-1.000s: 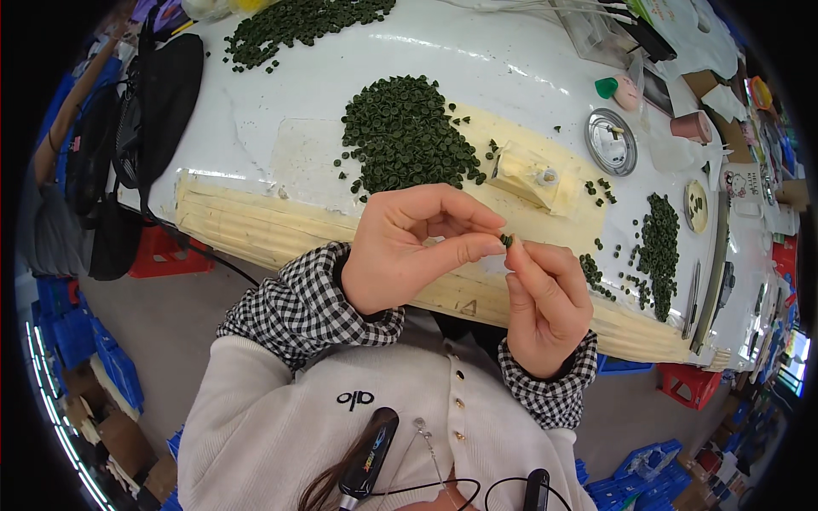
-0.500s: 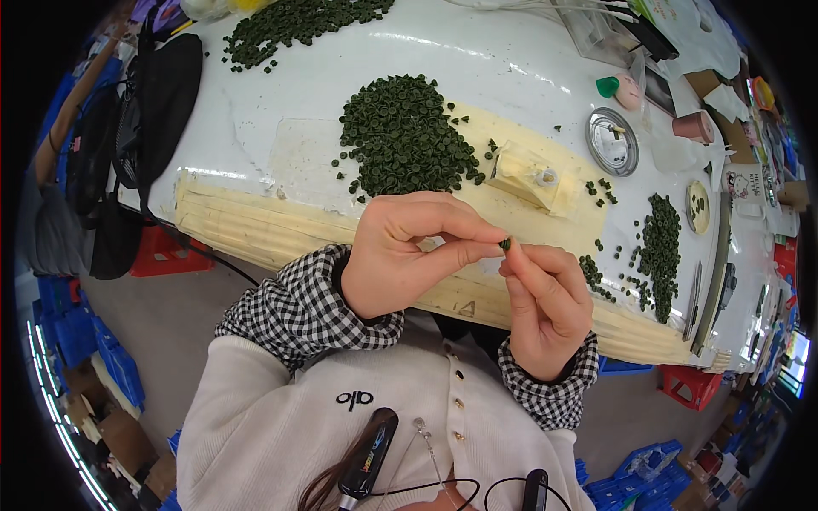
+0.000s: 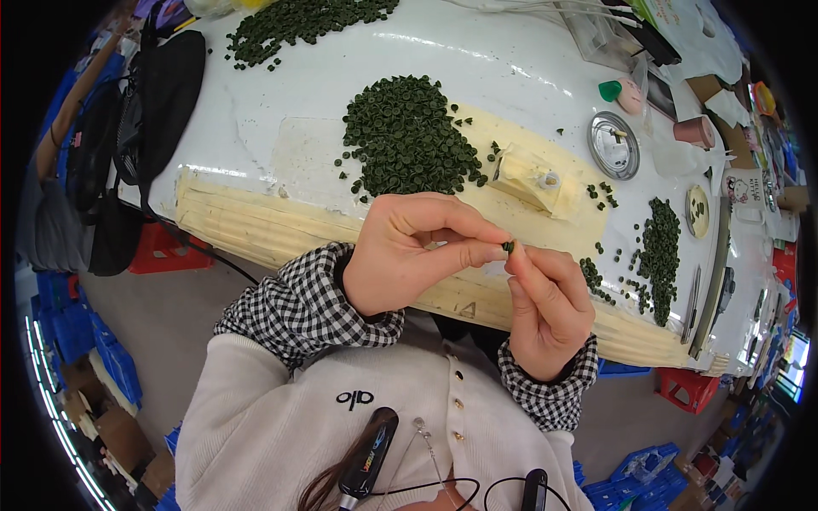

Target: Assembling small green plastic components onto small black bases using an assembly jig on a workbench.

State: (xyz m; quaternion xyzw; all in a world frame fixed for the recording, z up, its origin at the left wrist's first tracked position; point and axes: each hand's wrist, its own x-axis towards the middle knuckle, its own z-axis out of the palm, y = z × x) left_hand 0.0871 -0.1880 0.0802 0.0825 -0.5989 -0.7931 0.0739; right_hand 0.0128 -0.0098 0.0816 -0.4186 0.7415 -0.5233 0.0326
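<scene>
The left hand [image 3: 405, 255] pinches a small dark-green part [image 3: 509, 246], which the right hand [image 3: 552, 308] touches. A heap of similar parts [image 3: 409, 136] lies beyond.

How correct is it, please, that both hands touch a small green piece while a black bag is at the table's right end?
Wrong side: in the head view, both hands touch the green piece, while the bag is at the table's left end.

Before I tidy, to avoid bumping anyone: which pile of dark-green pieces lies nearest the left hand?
The middle pile, just beyond the left hand; the far pile and rightmost pile lie farther away.
</scene>
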